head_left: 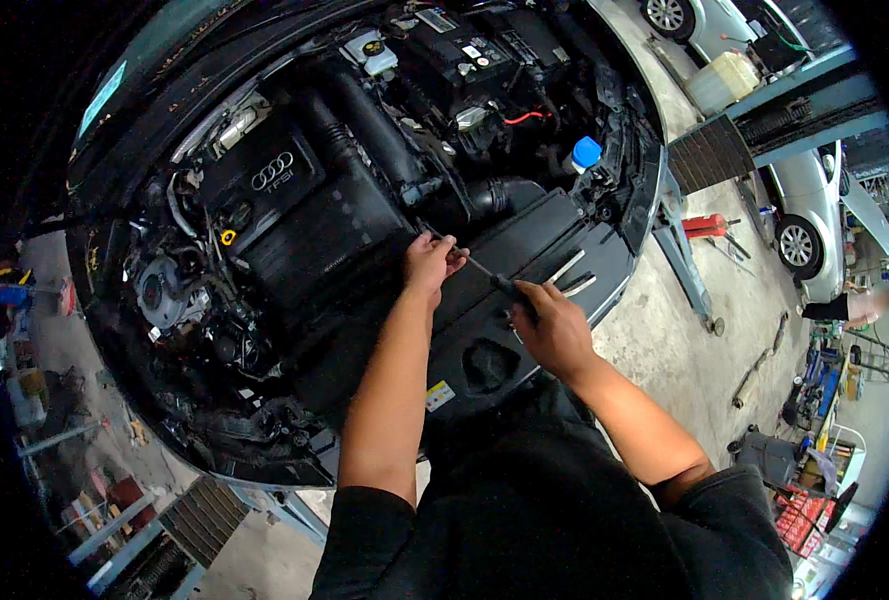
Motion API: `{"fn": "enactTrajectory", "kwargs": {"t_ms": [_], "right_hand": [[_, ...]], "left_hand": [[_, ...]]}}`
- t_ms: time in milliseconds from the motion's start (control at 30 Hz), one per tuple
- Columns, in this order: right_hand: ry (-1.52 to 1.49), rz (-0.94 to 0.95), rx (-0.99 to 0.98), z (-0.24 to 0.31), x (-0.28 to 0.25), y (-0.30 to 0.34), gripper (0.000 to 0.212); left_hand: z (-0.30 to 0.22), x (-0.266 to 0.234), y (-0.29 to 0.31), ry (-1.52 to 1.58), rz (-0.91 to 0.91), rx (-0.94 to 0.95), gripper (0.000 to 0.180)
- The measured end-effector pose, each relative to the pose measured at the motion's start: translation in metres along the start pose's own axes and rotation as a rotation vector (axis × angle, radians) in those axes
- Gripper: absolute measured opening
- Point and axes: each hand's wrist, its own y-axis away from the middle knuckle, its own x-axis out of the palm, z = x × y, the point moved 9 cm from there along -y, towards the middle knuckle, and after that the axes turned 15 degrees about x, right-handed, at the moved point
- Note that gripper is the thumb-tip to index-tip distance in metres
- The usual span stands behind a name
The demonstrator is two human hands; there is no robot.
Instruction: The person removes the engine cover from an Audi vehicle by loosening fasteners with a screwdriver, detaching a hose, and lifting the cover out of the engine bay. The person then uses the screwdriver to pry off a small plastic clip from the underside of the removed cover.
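Over the front of an open engine bay, my right hand (557, 335) is closed round the dark handle of a screwdriver (482, 268). Its thin metal shaft points up and left to my left hand (429, 268), whose fingers are pinched at the tip end. Whether a small part is also between those fingers is too small to tell. Both hands are above the black front cover panel (525, 235), at the edge of the large black engine cover (305, 250). Just beyond my right hand, a tool with two pale, long handles (570, 275) lies on the panel.
A blue fluid cap (587, 152) and black battery (465, 60) are in the far part of the bay; a yellow dipstick ring (229, 238) is at left. Lift posts and arms (690, 265) flank the car. Right, silver cars (815, 220) and a person (855, 307) are visible.
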Motion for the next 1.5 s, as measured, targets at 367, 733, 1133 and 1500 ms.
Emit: {"fn": "enactTrajectory", "kwargs": {"t_ms": [367, 733, 1133, 1500], "right_hand": [[0.081, 0.030, 0.107, 0.024, 0.021, -0.013, 0.032], [-0.402, 0.101, 0.423, -0.003, 0.041, -0.022, 0.029], [0.190, 0.032, -0.023, 0.061, 0.022, -0.020, 0.041], [0.010, -0.132, -0.239, 0.073, 0.006, -0.037, 0.049]], "left_hand": [[0.029, -0.011, -0.024, 0.028, -0.023, -0.007, 0.018], [0.001, -0.006, -0.004, 0.082, -0.132, -0.058, 0.008], [0.011, -0.019, -0.005, 0.139, -0.129, -0.152, 0.006], [-0.093, -0.026, -0.048, -1.634, 0.396, 0.270, 0.064]]}}
